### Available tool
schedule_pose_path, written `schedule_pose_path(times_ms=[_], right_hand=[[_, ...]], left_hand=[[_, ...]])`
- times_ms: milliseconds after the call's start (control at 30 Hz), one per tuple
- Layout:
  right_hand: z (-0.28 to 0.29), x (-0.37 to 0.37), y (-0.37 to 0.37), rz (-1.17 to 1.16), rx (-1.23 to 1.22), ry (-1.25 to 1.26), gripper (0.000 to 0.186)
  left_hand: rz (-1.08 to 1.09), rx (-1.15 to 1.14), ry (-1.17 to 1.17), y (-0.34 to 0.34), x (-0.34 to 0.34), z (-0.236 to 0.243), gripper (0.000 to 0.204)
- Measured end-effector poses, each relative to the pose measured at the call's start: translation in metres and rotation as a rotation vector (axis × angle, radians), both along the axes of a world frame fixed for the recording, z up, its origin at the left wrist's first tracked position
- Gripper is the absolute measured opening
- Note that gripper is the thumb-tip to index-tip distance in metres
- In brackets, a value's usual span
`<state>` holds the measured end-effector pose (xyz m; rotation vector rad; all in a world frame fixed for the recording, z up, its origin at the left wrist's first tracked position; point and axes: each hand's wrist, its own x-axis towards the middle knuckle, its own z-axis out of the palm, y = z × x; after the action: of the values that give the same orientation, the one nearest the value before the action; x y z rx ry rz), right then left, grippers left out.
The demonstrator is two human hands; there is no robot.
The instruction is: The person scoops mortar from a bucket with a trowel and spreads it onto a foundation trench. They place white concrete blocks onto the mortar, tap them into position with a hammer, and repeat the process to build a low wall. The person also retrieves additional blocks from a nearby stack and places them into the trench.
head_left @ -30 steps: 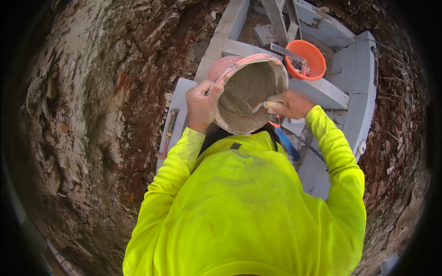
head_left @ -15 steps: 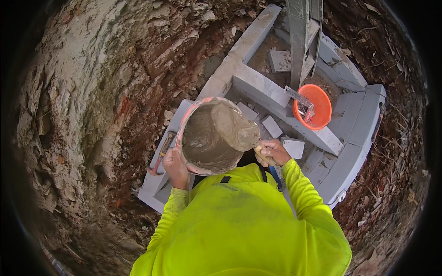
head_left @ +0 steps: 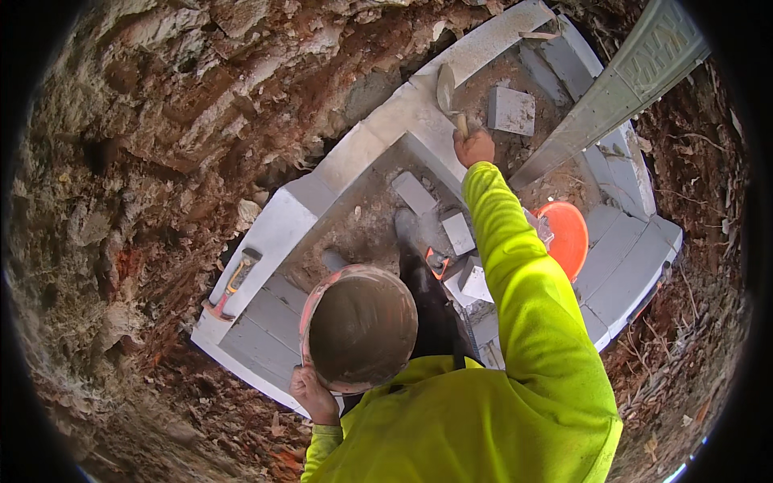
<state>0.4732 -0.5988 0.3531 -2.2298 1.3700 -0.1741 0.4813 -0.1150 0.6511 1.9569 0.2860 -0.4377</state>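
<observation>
My left hand (head_left: 316, 394) is closed on the rim of a bucket (head_left: 306, 318), which I hold against my body. Grey mortar (head_left: 362, 326) fills part of it. Stretched out ahead, my right hand (head_left: 473, 147) grips the wooden handle of a trowel (head_left: 445, 88). The trowel's blade is over the pale block wall (head_left: 378, 133), near where a cross wall joins it. Whether the blade touches the wall, I cannot tell. From this angle little mortar shows on the blade.
A hammer (head_left: 233, 282) lies on the wall at left. An orange bucket (head_left: 568, 241) stands right of my arm. Loose blocks (head_left: 511, 110) lie between the walls. A metal beam (head_left: 620, 84) slants in at upper right. Rough earth (head_left: 145, 209) rises beside the wall.
My right hand has swung the trowel from above the mortar bucket far forward to the wall. The mortar bucket and my left hand appear lower in view, and the view itself has shifted.
</observation>
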Motion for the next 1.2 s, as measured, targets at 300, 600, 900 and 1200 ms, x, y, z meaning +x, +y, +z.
schedule_pose_path(times_ms=[300,600,900,1200], right_hand=[[0.03,-0.017,0.026,0.207,0.064,0.179,0.073],[0.005,-0.006,-0.075,0.226,0.087,-0.313,0.054],[-0.015,-0.006,-0.12,-0.218,0.005,-0.341,0.035],[0.011,0.019,-0.035,0.261,0.234,0.198,0.032]], left_hand=[[0.083,0.055,0.068,0.013,-0.02,-0.022,0.037],[0.076,0.096,0.138,0.025,-0.017,-0.043,0.041],[0.103,0.142,0.149,0.02,-0.017,-0.05,0.045],[0.109,0.076,0.131,0.015,-0.016,-0.05,0.047]])
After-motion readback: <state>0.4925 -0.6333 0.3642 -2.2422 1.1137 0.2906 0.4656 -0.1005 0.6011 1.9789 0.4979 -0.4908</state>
